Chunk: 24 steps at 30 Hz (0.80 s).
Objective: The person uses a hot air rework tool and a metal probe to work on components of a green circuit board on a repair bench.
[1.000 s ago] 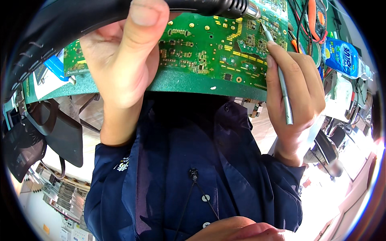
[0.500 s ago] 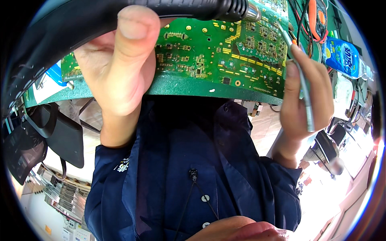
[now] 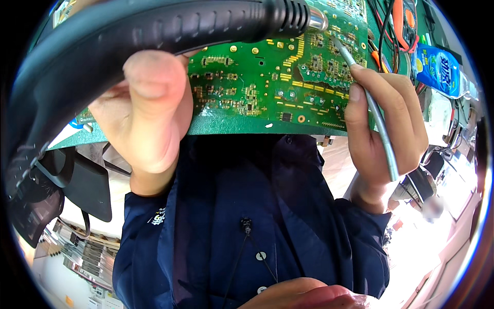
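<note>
My left hand point(image 3: 149, 113) is closed around a black hot air gun point(image 3: 206, 26) that stretches across the top left, its fingers mostly hidden behind the handle. The gun's metal nozzle point(image 3: 318, 19) points at the upper right of a green circuit board point(image 3: 278, 108) covered in small components. Between thumb and fingers, my right hand point(image 3: 388, 110) grips slim grey metal tweezers point(image 3: 378, 116). Their tip touches down, or nearly so, on parts just below the nozzle; which of the two I cannot tell.
The board lies on a green mat point(image 3: 231, 125) at the table edge. To the right are an orange-and-black meter point(image 3: 406, 23) with cables, an orange-handled tool point(image 3: 377, 56) and a blue packet point(image 3: 437, 69). A black chair point(image 3: 85, 180) stands at the left.
The tweezers have moved left, bringing their tip nearer the nozzle, and my right hand has followed. My left hand and the gun have shifted slightly left and down in the picture.
</note>
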Motion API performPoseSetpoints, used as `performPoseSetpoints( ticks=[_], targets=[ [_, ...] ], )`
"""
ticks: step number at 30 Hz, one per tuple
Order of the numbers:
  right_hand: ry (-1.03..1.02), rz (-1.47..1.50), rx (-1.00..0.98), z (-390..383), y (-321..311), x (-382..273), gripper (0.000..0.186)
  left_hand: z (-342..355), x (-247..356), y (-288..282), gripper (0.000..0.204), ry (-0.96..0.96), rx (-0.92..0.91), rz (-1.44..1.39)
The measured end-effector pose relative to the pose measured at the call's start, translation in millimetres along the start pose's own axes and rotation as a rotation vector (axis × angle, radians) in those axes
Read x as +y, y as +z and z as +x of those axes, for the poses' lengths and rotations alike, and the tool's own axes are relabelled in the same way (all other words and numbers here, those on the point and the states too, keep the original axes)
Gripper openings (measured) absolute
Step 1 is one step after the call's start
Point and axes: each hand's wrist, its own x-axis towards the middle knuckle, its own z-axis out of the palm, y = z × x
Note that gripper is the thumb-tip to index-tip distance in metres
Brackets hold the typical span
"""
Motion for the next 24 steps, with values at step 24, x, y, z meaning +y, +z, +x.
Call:
performPoseSetpoints(
  ticks=[24],
  targets=[
    [-0.015,-0.112,-0.071,-10.8,0.2,-3.8,0.042,-4.2,-4.7,-23.4,0.064,-0.05,0.006,-0.117]
  ],
)
